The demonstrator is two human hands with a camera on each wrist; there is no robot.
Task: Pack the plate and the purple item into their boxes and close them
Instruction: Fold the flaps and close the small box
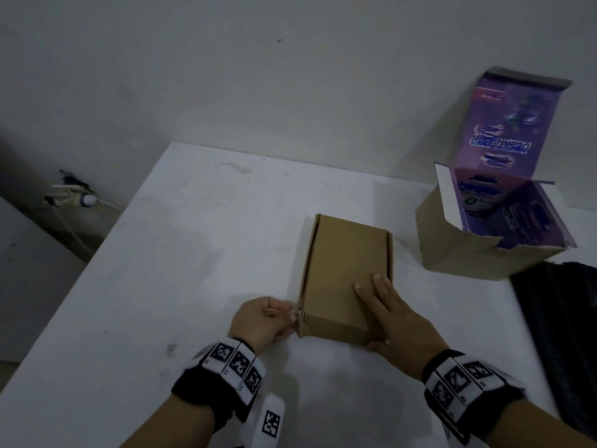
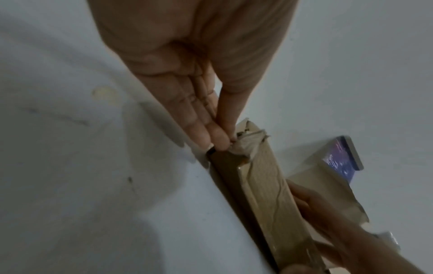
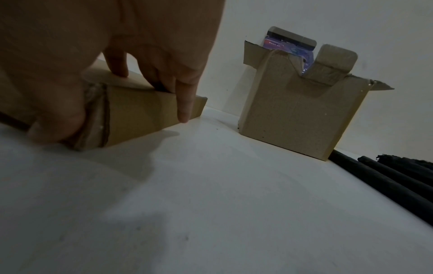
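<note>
Left hand (image 1: pixel 263 320) pinch on flat brown box (image 1: pixel 347 270) corner, right hand (image 1: pixel 395 316) atop.

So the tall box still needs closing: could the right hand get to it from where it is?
Probably yes. The right hand rests flat on the small box, and only bare table lies between it and the tall box.

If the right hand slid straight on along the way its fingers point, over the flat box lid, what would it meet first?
Probably nothing soon. The right hand lies flat on the closed brown box, fingers pointing toward the wall. Past the lid's far edge comes bare table. The open purple-lined box stands off to the right, though depth is unclear.
</note>
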